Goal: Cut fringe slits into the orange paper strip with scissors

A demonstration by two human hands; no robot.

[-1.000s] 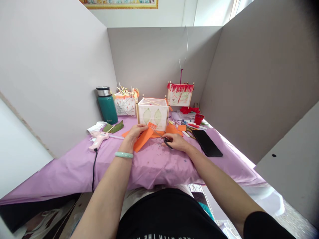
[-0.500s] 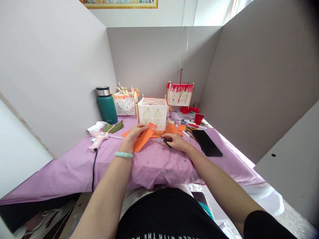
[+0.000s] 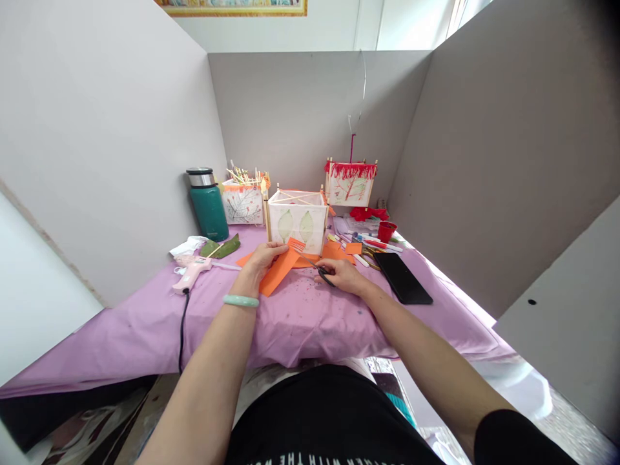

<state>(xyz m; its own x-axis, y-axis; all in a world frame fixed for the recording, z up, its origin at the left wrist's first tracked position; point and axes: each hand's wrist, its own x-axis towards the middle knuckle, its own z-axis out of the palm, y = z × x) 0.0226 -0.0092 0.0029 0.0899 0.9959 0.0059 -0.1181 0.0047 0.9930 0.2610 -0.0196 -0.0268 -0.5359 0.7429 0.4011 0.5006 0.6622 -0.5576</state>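
My left hand (image 3: 262, 259) is closed on a strip of orange paper (image 3: 278, 272), which slants down toward me over the table. Thin slits form a fringe at the strip's upper right edge. In my right hand (image 3: 341, 276) is a pair of scissors (image 3: 325, 274) with dark handles; the blades point left at the fringed edge. Part of the handles is hidden by my fingers. More orange paper (image 3: 339, 253) lies just behind my right hand. A square white lantern (image 3: 297, 225) with two green leaf prints and wooden corner sticks stands right behind the paper.
At left are a pink glue gun (image 3: 190, 274) with a black cord, green leaves (image 3: 220, 248) and a teal bottle (image 3: 208, 210). A black phone (image 3: 403, 278), several markers and a red cup (image 3: 386, 232) lie right. A red-fringed lantern (image 3: 349, 186) hangs behind. Grey panels enclose the table.
Hardly anything differs. My right hand and the scissors have shifted very slightly at the fringed edge; my left hand keeps its hold on the orange paper.
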